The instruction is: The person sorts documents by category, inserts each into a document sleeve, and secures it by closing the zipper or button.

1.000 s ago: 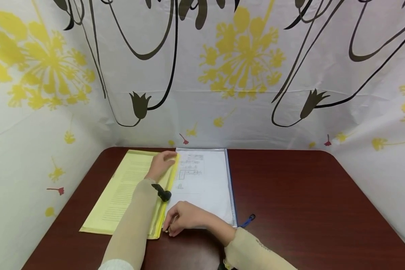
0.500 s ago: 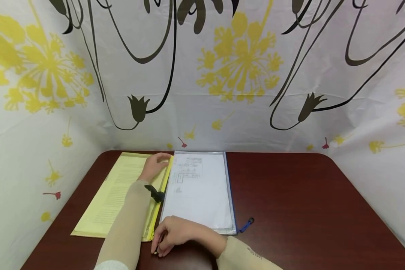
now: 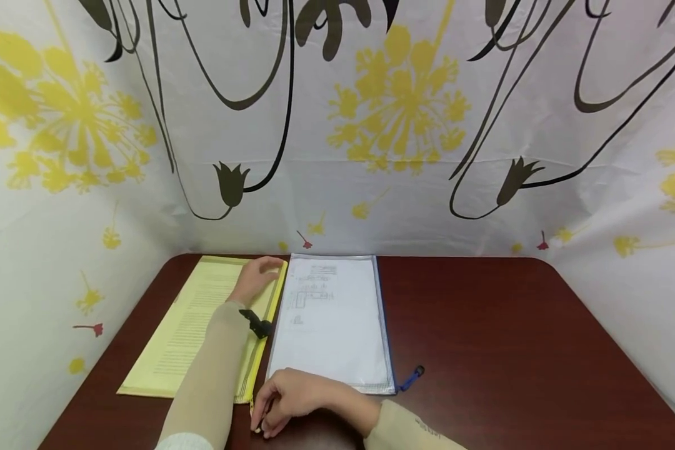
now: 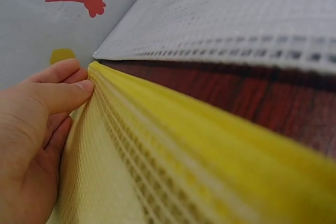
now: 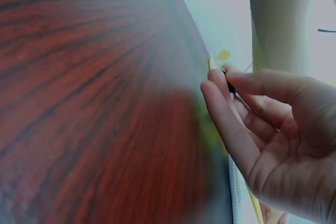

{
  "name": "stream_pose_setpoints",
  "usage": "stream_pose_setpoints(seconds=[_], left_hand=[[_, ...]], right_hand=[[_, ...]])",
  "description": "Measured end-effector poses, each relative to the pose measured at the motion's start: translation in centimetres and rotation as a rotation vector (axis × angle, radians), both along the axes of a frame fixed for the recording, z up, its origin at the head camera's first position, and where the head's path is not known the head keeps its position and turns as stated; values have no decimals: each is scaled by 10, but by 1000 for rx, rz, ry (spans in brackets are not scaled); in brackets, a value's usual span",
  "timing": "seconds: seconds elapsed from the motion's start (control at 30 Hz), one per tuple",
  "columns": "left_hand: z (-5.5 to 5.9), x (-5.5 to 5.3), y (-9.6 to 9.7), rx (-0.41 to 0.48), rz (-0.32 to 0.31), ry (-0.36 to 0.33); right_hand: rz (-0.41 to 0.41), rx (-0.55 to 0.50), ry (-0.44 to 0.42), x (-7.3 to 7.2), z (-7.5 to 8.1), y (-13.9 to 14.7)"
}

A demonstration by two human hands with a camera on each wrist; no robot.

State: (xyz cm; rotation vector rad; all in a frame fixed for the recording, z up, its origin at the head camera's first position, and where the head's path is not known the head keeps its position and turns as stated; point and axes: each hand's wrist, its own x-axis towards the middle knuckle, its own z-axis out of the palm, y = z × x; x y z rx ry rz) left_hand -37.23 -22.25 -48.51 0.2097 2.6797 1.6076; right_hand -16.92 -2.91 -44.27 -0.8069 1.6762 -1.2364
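Observation:
A yellow mesh zipper pouch (image 3: pixel 185 331) with a printed sheet inside lies on the left of the table. My left hand (image 3: pixel 254 279) pinches the far end of its zipper edge (image 4: pixel 173 114) between thumb and fingers. My right hand (image 3: pixel 292 397) is just off the pouch's near right corner and pinches a small zipper pull (image 5: pixel 231 86). The pull is dark with a yellowish bit and mostly hidden by the fingertips. A thin strap runs from the pouch corner to those fingers. To the right lies a clear zipper pouch (image 3: pixel 337 331) holding a white sheet with drawings.
A blue pull cord (image 3: pixel 412 379) sticks out from the clear pouch's near right corner. Dark reddish-brown tabletop (image 3: pixel 484 331) extends to the right. A white patterned cloth (image 3: pixel 337 206) stands behind and at the sides.
My right hand has moved nearer to me, past the yellow pouch's near edge, with the pull. The yellow pouch has shifted slightly left, and a gap shows beside the clear pouch.

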Motion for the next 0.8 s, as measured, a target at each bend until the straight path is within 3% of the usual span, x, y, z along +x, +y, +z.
stream_pose_setpoints(seconds=[0.27,0.53,0.8], left_hand=[[-3,-2,2,-28,-7,5],[6,3,3,-126,-26,12],[15,7,8,-213,-18,-2]], right_hand=[[-180,-3,107,-6,-2,11],[-215,47,177,-4,-3,17],[-250,128,306,-2,3,21]])
